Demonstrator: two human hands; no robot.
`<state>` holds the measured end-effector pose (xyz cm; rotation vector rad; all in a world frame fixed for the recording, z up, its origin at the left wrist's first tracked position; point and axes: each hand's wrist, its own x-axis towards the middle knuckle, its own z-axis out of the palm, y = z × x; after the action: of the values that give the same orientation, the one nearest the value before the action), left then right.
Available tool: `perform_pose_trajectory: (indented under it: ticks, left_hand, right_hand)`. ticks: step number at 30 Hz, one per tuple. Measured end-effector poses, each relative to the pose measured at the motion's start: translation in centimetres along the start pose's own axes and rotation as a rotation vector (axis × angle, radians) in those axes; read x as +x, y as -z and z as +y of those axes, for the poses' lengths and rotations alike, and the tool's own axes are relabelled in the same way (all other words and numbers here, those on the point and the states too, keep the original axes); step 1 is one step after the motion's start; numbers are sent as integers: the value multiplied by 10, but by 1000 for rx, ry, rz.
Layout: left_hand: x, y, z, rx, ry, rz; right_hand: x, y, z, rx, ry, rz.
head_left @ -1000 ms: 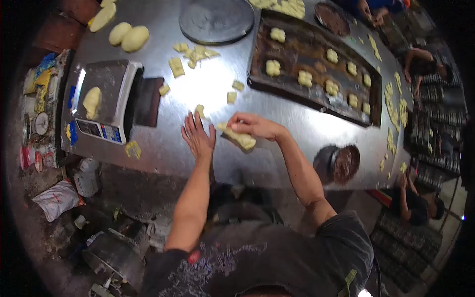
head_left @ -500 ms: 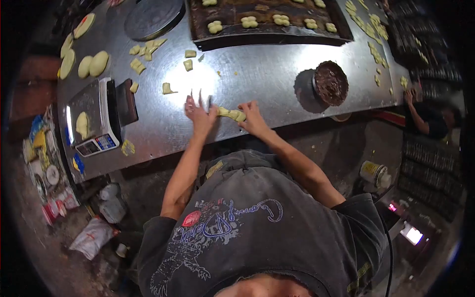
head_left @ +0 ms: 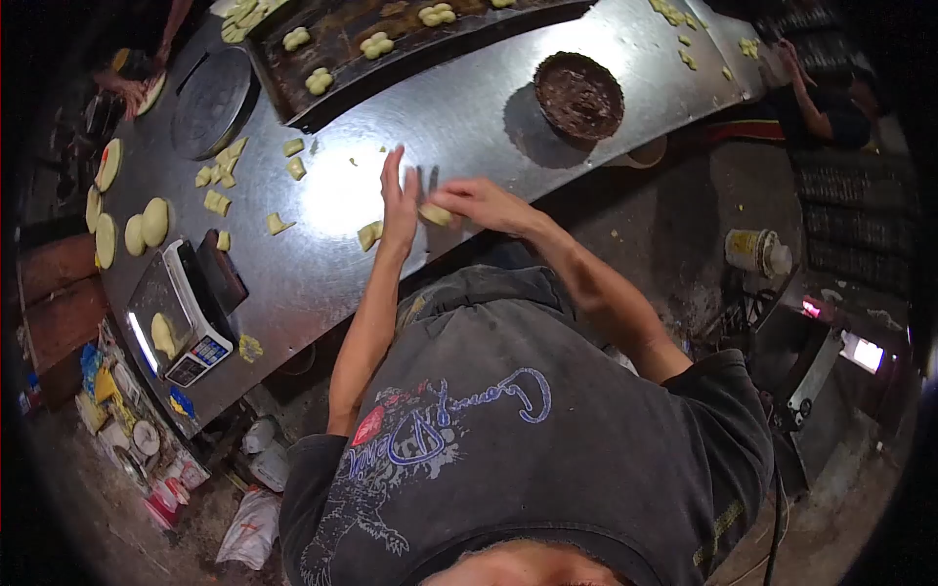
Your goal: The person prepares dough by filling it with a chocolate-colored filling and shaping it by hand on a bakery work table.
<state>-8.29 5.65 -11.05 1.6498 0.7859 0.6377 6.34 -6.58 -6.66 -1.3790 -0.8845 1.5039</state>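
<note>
Above the near edge of the metal table, my left hand point(head_left: 398, 207) stands on edge with its fingers stretched out and nothing in them. Facing it, my right hand point(head_left: 481, 204) has its fingers closed over a piece of dough point(head_left: 436, 214), partly hidden and a little blurred. Another dough piece point(head_left: 369, 234) lies on the table just left of my left wrist. Farther left sit a loose dough scrap point(head_left: 278, 224) and several small cut pieces point(head_left: 217, 202).
A digital scale point(head_left: 183, 313) with dough on it stands at the left. Behind are a round dark plate point(head_left: 213, 103) and a baking tray point(head_left: 332, 105) bearing dough clusters. A bowl of dark filling point(head_left: 578, 96) sits to the right. Other people's hands point(head_left: 122, 90) work at the far left and right.
The view has turned, shifting the table. The dough stretched between both hands is now in two places: one piece by my left wrist, one under my right fingers. My left hand has straightened.
</note>
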Motion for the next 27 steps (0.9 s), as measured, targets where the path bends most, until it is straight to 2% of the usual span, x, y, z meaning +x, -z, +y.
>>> perform_pose_trajectory:
  ticks: [1,3,4,6,7,8,10,11,13,15,19,21,23,26,27]
  left_hand:
    - [7,-10,37,-313,75,22]
    - [22,-30,99,-931,229,63]
    - [29,-36,110,-923,160,89]
    - [40,-49,137,-859,5,128]
    - [39,-62,156,-693,-116,196]
    - [39,-66,160,-427,-316,174]
    - [48,-70,167,164,-748,202]
    - [53,-73,173,282,-897,157]
    - [67,-91,162,151,-1016,165]
    - [77,-116,151,51,-975,128]
    - [84,-169,107,54,-744,-85]
    - [74,-179,97,316,-533,-237]
    - [58,-205,66,-44,-20,-283]
    - [63,-215,51,-827,753,-346]
    - [66,-221,49,-840,754,-322]
  right_hand:
    - [-1,-13,-25,174,114,95]
    - [0,-17,-44,-129,389,361]
    - [-1,-15,-52,-284,520,497]
    - [-4,4,-73,-277,576,558]
    - [-6,17,-84,-274,601,588]
    - [-12,31,-92,-196,471,509]
    - [-28,46,-105,310,359,286]
    - [-35,53,-107,560,299,166]
    - [-46,67,-101,739,250,107]
    - [-51,83,-97,978,169,81]
    - [-55,145,-82,628,62,204]
    - [-51,192,-66,275,-68,242]
    - [-42,230,-35,-42,-1,390]
    - [-37,238,-34,-718,-269,474]
    - [-33,237,-18,-808,-142,500]
